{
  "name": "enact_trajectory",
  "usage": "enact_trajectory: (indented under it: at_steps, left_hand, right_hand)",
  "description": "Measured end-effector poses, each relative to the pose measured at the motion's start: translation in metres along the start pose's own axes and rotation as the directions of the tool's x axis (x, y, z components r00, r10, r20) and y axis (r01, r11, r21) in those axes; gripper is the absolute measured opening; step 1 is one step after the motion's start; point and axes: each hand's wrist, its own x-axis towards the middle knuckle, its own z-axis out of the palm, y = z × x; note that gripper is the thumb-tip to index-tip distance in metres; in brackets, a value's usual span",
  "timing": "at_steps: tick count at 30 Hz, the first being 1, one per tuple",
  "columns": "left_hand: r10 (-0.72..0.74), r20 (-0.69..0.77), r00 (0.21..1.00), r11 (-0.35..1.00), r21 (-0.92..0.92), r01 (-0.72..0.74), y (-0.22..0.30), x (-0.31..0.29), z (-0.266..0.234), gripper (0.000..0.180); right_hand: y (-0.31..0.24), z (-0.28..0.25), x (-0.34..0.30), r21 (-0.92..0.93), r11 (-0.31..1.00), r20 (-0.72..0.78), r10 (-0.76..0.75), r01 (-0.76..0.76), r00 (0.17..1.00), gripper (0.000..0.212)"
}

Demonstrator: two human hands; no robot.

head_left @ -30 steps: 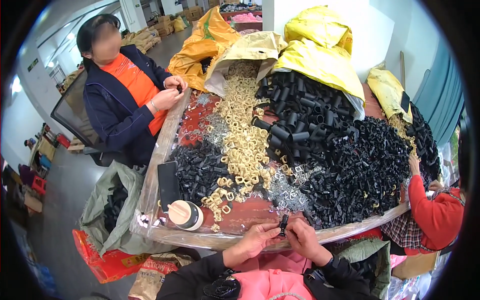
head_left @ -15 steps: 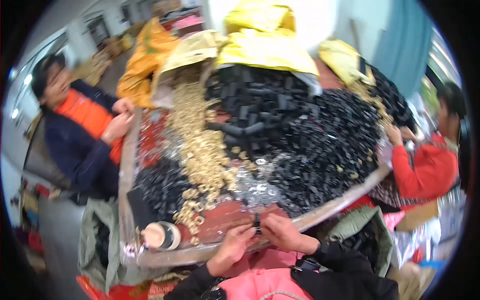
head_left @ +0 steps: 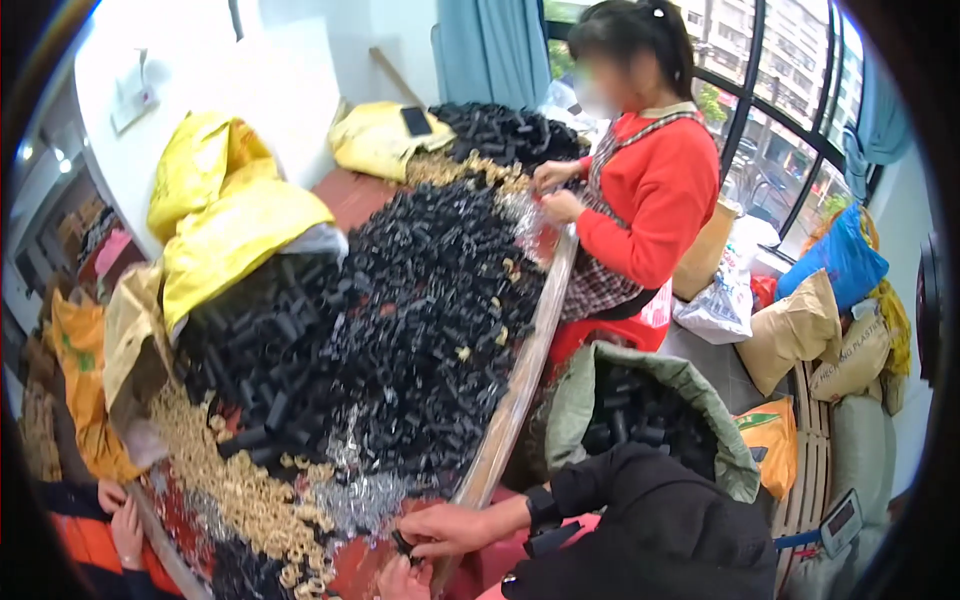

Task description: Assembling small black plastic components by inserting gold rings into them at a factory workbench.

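My right hand (head_left: 445, 527) pinches a small black piece (head_left: 402, 543) at the table's near edge, fingers closed. Just below it my left hand (head_left: 404, 579) is partly cut off, its fingers bent together; what they hold, if anything, is hidden. Beside my hands lies a heap of small shiny silvery pieces (head_left: 360, 503). Tan rings (head_left: 240, 497) spread to the left of these. Beyond are a pile of short black tubes (head_left: 265, 350) and a wide heap of smaller black parts (head_left: 430, 330). Part of the red tabletop (head_left: 358, 567) shows next to my left hand.
A wooden rim (head_left: 520, 400) edges the table. Across it, a person in red (head_left: 650, 200) handles small parts; another person's hands (head_left: 125, 520) are at the left. An open green sack (head_left: 715, 430) of black tubes stands by my right arm. Yellow sacks (head_left: 235, 225) lie behind the piles.
My view has swung to the right, so the table sits further left and the window and floor sacks show. Both hands stay close together at the table edge, around the small black piece.
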Motion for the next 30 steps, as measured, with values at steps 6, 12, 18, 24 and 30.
enact_trajectory:
  at_steps: [6,12,18,24,30]
  left_hand:
    - [-0.019,0.035,0.999,0.999,-0.050,0.021,-0.007,0.006,-0.011,0.014]
    - [0.166,-0.092,0.982,0.970,0.196,-0.146,0.001,-0.001,0.009,0.015]
    - [0.153,-0.239,0.959,0.973,-0.135,-0.189,0.030,-0.005,0.013,0.020]
    - [0.096,-0.238,0.966,0.975,-0.174,-0.140,0.030,-0.004,-0.005,0.028]
    - [0.039,-0.212,0.976,0.970,-0.228,-0.088,0.029,-0.004,-0.010,0.026]
  right_hand:
    - [0.002,-0.006,-0.005,0.284,0.935,0.031,0.213,-0.213,0.977,0.027]
    - [0.017,-0.011,0.002,0.293,0.952,0.079,0.071,-0.092,0.994,0.028]
    - [0.038,-0.069,0.016,-0.850,0.524,-0.046,0.035,-0.057,0.998,0.016]
    - [0.055,-0.080,0.016,-0.824,0.556,-0.084,0.075,-0.112,0.994,0.014]
    - [0.028,-0.092,0.059,-0.671,0.739,0.176,0.244,-0.065,0.954,0.016]
